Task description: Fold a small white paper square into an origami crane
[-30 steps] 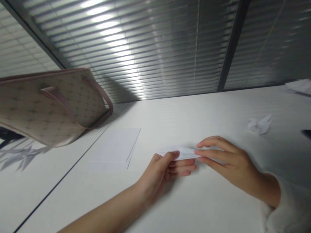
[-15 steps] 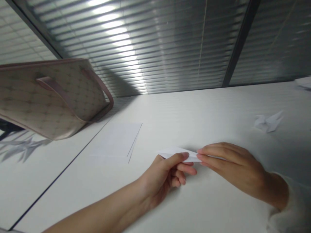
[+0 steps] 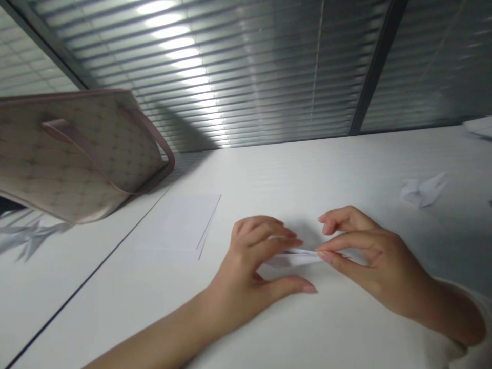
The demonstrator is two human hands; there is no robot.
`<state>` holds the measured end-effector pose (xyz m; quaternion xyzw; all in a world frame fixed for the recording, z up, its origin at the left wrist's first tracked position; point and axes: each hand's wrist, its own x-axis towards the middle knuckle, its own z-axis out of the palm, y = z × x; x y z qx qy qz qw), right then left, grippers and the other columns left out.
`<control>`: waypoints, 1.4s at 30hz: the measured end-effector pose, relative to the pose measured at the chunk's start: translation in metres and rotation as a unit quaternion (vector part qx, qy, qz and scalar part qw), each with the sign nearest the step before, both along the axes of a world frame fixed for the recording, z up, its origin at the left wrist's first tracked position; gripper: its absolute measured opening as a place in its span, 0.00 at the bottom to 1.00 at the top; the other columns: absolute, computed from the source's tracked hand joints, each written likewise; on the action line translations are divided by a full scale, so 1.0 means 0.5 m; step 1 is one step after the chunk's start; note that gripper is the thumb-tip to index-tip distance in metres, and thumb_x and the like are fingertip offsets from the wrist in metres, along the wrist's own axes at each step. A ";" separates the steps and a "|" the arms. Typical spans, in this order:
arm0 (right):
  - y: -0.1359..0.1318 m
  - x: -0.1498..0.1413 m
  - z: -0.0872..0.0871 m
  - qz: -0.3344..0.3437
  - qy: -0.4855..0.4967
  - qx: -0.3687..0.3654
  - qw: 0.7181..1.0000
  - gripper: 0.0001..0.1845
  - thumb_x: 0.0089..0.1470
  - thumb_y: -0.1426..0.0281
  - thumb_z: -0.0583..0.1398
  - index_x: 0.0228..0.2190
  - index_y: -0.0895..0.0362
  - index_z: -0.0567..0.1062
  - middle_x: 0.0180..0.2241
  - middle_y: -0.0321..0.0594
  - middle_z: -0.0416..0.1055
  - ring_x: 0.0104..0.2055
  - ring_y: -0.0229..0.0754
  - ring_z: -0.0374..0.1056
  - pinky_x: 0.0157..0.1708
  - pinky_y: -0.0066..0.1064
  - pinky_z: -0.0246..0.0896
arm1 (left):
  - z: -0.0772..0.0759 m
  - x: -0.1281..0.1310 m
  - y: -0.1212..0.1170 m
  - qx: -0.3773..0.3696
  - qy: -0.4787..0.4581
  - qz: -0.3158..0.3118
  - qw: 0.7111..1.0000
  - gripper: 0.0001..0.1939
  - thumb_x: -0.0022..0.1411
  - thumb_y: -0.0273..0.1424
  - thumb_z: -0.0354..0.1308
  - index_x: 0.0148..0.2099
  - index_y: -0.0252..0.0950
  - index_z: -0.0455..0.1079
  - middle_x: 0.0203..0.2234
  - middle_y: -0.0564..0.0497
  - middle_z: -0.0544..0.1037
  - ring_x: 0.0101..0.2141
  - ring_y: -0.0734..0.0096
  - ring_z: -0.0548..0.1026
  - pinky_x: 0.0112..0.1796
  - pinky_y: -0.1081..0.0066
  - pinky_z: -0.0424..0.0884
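A narrow folded piece of white paper (image 3: 295, 259) is held low over the white table, its long side running left to right. My right hand (image 3: 369, 251) pinches its right end between thumb and forefinger, with the other fingers curled away behind. Around the paper's left end, my left hand (image 3: 257, 261) is open: the fingers reach over the far side and the thumb stands well apart on the near side. Whether the left fingertips touch the paper I cannot tell. Part of the paper is hidden behind the left fingers.
Several flat white sheets (image 3: 177, 220) lie left of my hands, beside a dark table seam (image 3: 96, 270). A patterned handbag (image 3: 80, 159) stands at the left, with folded white paper pieces (image 3: 31, 233) before it. Another folded paper figure (image 3: 423, 190) sits at the right. Blinds (image 3: 269, 77) line the back.
My left thumb has come off the paper and swung toward me, while the left fingers moved up over its far side. My right hand's grip has become a pinch with the other fingers raised.
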<state>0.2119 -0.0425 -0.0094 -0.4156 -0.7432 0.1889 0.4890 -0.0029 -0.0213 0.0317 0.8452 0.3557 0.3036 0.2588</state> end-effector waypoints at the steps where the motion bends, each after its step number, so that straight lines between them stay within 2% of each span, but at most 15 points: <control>1: -0.002 -0.002 -0.002 0.007 0.003 -0.018 1.000 0.05 0.51 0.73 0.62 0.26 0.51 0.77 0.37 0.40 0.68 0.43 0.42 0.68 0.39 0.32 0.69 | -0.001 0.003 -0.006 -0.004 0.014 -0.014 1.000 0.15 0.52 0.33 0.67 0.43 0.40 0.77 0.34 0.49 0.79 0.41 0.61 0.72 0.49 0.65 0.60; 4: -0.005 -0.006 -0.007 0.024 0.007 -0.057 0.998 0.04 0.51 0.70 0.63 0.26 0.50 0.78 0.37 0.40 0.68 0.42 0.42 0.69 0.38 0.32 0.69 | -0.008 0.011 -0.019 -0.060 0.012 0.024 0.998 0.08 0.59 0.31 0.61 0.39 0.38 0.79 0.28 0.48 0.80 0.32 0.65 0.75 0.40 0.69 0.66; 9: -0.001 -0.006 -0.009 0.009 0.034 -0.092 0.995 0.03 0.51 0.67 0.63 0.28 0.52 0.78 0.38 0.40 0.71 0.43 0.43 0.69 0.40 0.33 0.68 | -0.003 0.013 -0.016 -0.196 -0.019 0.116 0.974 0.06 0.55 0.33 0.63 0.32 0.40 0.81 0.25 0.50 0.81 0.26 0.65 0.75 0.28 0.73 0.67; 13: 0.003 -0.004 -0.011 -0.001 0.060 -0.100 0.993 0.03 0.51 0.67 0.63 0.28 0.53 0.76 0.38 0.40 0.71 0.42 0.42 0.69 0.41 0.33 0.67 | 0.000 0.011 -0.013 -0.209 -0.021 0.155 0.965 0.05 0.53 0.35 0.65 0.31 0.41 0.81 0.23 0.51 0.81 0.25 0.65 0.76 0.27 0.73 0.67; 20: -0.001 -0.004 -0.005 0.013 0.085 -0.100 0.991 0.02 0.51 0.70 0.63 0.29 0.51 0.76 0.37 0.36 0.68 0.40 0.37 0.68 0.40 0.28 0.64 | -0.009 0.010 -0.021 -0.154 -0.023 0.121 0.980 0.04 0.53 0.34 0.65 0.31 0.43 0.81 0.27 0.52 0.82 0.27 0.66 0.77 0.29 0.74 0.70; 26: -0.007 -0.008 0.000 0.026 0.078 -0.109 0.991 0.03 0.51 0.71 0.63 0.28 0.50 0.77 0.37 0.37 0.66 0.41 0.38 0.66 0.40 0.28 0.63 | -0.010 0.013 -0.026 -0.176 -0.024 0.079 0.981 0.06 0.57 0.34 0.62 0.35 0.41 0.80 0.29 0.52 0.82 0.29 0.67 0.78 0.28 0.76 0.70; 31: -0.011 -0.007 -0.003 0.032 0.105 -0.141 0.984 0.03 0.50 0.69 0.64 0.27 0.49 0.79 0.38 0.37 0.63 0.42 0.40 0.64 0.43 0.32 0.61 | -0.008 0.012 -0.029 -0.191 -0.031 0.081 0.978 0.06 0.57 0.34 0.62 0.33 0.40 0.80 0.28 0.52 0.82 0.28 0.69 0.78 0.28 0.77 0.71; 38: -0.005 -0.001 0.001 0.056 0.143 -0.230 0.961 0.03 0.49 0.64 0.65 0.27 0.46 0.80 0.39 0.36 0.62 0.44 0.39 0.61 0.48 0.30 0.57 | 0.005 0.016 -0.027 -0.280 -0.037 0.104 0.954 0.06 0.56 0.33 0.62 0.31 0.39 0.81 0.26 0.53 0.82 0.27 0.71 0.76 0.26 0.79 0.69; 42: 0.008 0.007 0.005 0.073 0.138 -0.275 0.949 0.12 0.57 0.60 0.57 0.32 0.46 0.81 0.43 0.39 0.63 0.48 0.41 0.61 0.46 0.29 0.58 | 0.012 0.019 -0.022 -0.366 -0.045 0.150 0.917 0.07 0.53 0.35 0.64 0.29 0.38 0.81 0.22 0.52 0.81 0.20 0.75 0.72 0.20 0.80 0.64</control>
